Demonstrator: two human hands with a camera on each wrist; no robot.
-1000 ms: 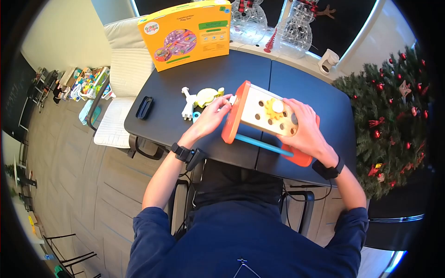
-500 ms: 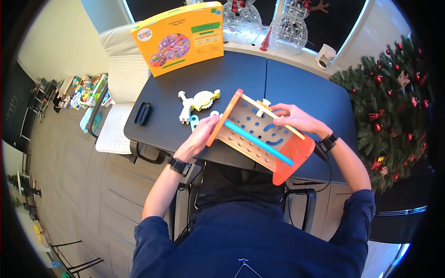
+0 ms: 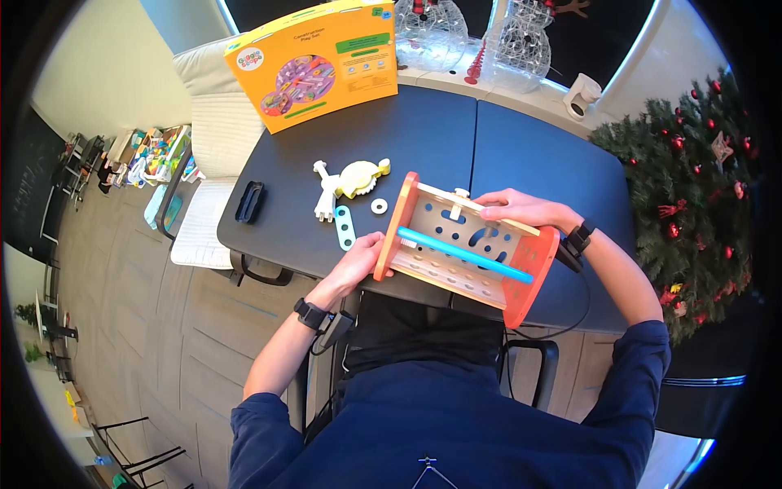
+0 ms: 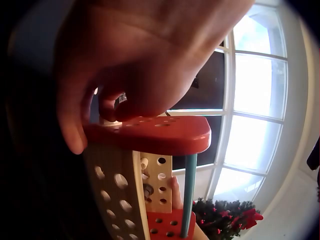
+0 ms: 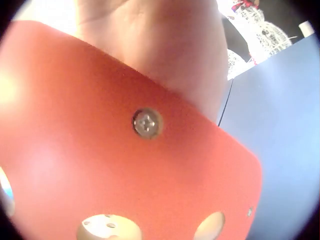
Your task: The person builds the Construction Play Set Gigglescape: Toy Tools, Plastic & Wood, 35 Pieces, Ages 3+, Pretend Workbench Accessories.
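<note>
The toy workbench (image 3: 468,253), with red end panels, perforated wooden boards and a blue rod (image 3: 464,254), is tilted so its hollow inside faces up. At its left end panel (image 3: 397,228), the left hand (image 3: 355,262) grips the edge; the left wrist view shows fingers curled over the red panel (image 4: 165,135), beside a small pale piece (image 4: 110,123). The right hand (image 3: 529,209) holds the far board near a pale bolt (image 3: 459,204); its palm (image 5: 165,55) meets the red panel (image 5: 100,125) in the right wrist view. Its fingertips are partly hidden.
Left of the workbench lie a white ring (image 3: 379,206), a light-blue strip (image 3: 344,228), a white figure (image 3: 327,192) and a yellow-green piece (image 3: 358,178). A black tray (image 3: 251,202) is farther left. A yellow box (image 3: 318,65) stands at the back.
The workbench has turned from its holed top facing up to its inside facing up. The left hand has left the white ring and moved down the red panel; the right hand has shifted to the far board.
</note>
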